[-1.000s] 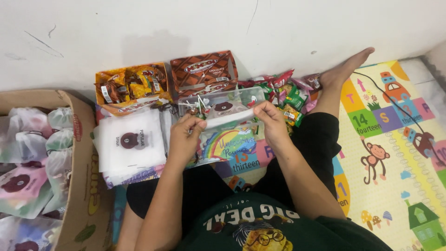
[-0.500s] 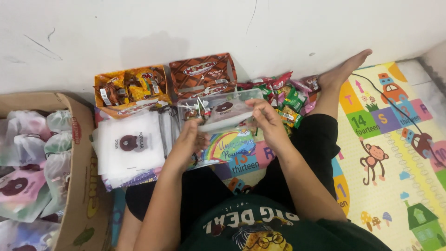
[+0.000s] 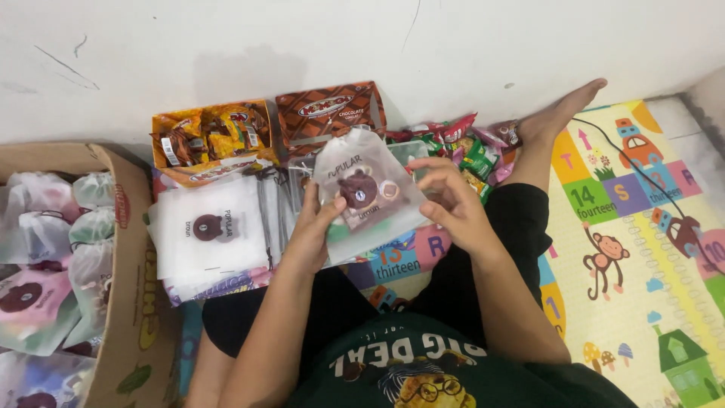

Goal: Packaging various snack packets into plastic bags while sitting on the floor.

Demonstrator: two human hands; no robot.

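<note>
While the left hand pinches the lower left edge of a frosted pouch printed with a brown bear, the right hand curls its fingers around the pouch's right side. It is held upright above the lap, before a stack of empty pouches and an open snack box.

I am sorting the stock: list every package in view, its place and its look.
Frosted pouch: held in both hands, translucent white, brown bear print.
Stack of pouches: left of hands, flat, white.
Orange box: by wall, open, wrapped snacks.
Brown box: beside it, rectangular.
Snack packets: right, green and red.
Cardboard carton: far left, filled pouches.
</note>
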